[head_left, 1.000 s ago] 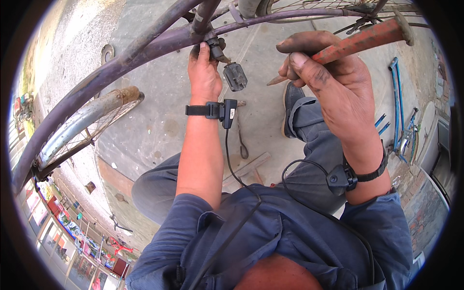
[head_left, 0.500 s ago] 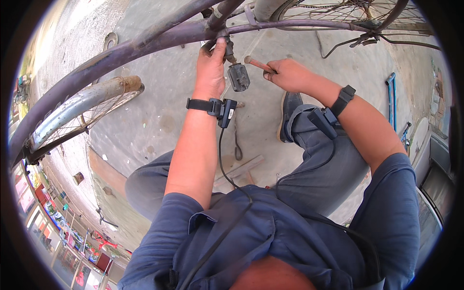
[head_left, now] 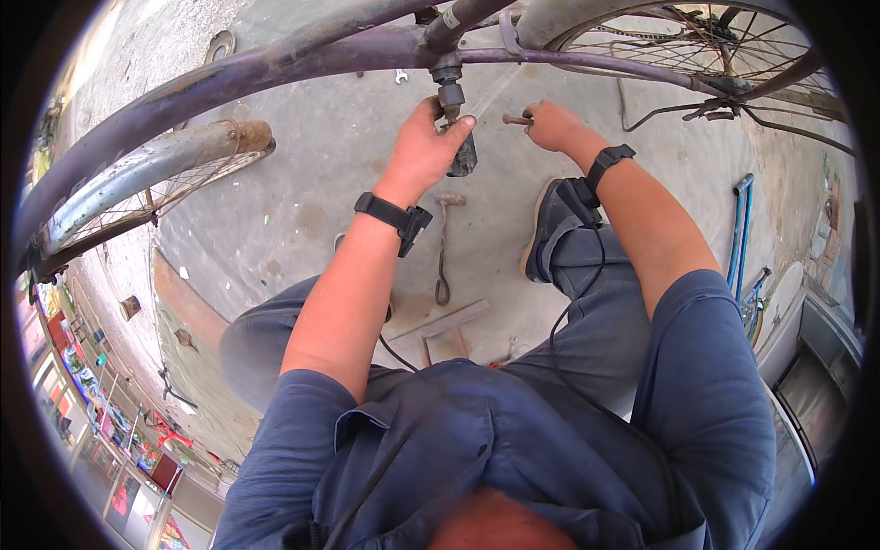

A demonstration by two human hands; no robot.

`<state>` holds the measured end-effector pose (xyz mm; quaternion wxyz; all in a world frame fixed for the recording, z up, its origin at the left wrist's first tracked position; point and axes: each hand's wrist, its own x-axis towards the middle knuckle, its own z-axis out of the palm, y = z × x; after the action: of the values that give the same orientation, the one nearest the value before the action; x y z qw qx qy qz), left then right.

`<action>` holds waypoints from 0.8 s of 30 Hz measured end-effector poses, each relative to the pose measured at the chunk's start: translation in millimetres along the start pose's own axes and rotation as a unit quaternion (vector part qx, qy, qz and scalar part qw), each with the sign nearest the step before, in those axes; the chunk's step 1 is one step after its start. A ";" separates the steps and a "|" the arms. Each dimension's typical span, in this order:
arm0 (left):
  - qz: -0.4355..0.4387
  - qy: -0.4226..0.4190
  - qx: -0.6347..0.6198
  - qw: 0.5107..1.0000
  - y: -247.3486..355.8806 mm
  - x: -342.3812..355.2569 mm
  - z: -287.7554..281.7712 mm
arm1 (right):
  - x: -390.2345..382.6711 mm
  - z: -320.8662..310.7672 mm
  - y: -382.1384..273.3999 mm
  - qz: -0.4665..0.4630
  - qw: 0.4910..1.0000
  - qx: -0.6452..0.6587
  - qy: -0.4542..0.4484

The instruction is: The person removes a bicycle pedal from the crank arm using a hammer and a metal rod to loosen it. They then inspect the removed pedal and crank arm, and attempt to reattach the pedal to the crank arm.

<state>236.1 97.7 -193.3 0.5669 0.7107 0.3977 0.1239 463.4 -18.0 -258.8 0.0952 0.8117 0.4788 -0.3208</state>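
A bicycle's purple frame (head_left: 367,57) crosses above my hands. From its bottom bracket a dark crank arm (head_left: 450,93) points toward me, with a black pedal (head_left: 463,160) at its end. My left hand (head_left: 422,151) is closed around the joint of crank and pedal, thumb on the right side; the fingers are partly hidden. To the right, apart from the pedal, my right hand (head_left: 557,126) is closed on a short rusty rod with a flat round end (head_left: 515,119). The rod's other end is hidden in my fist.
A T-shaped tool with a looped end (head_left: 444,247) lies on the concrete between my feet. Near the frame lies a small wrench (head_left: 401,77). The rear wheel (head_left: 724,55) stands upper right, the front fender (head_left: 165,179) left. Blue tubing (head_left: 741,229) lies at the right.
My left hand has moved nearer to me along the crank, down to the pedal. The right hand has shifted right, away from the pedal, and its rod now looks shorter.
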 end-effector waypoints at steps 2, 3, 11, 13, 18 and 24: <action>-0.004 0.001 0.055 0.998 1.5 -4.2 -11.3 | 4.5 -11.9 -8.5 -0.053 0.993 0.109 -0.004; -0.011 -0.004 0.083 0.996 4.3 -9.6 -22.1 | 5.6 -19.9 -14.5 -0.054 0.986 0.157 -0.010; 0.000 -0.079 0.070 0.994 59.8 -97.0 -118.6 | -17.3 -42.6 -71.7 -0.052 0.577 0.801 -0.153; -0.006 -0.070 0.027 0.997 65.5 -109.7 -122.9 | -18.1 -38.2 -82.4 -0.107 0.507 0.845 -0.135; -0.052 -0.081 0.026 0.995 57.0 -118.2 -110.1 | -12.4 -34.5 -97.0 -0.166 0.475 0.856 -0.120; 0.000 -0.076 0.095 0.993 54.0 -112.1 -112.5 | -11.7 -41.6 -99.2 -0.163 0.520 0.827 -0.141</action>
<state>115.4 95.9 -76.9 0.5254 0.7687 0.3635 0.0314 394.2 44.7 -204.3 -0.6067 0.3773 0.1022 -0.6922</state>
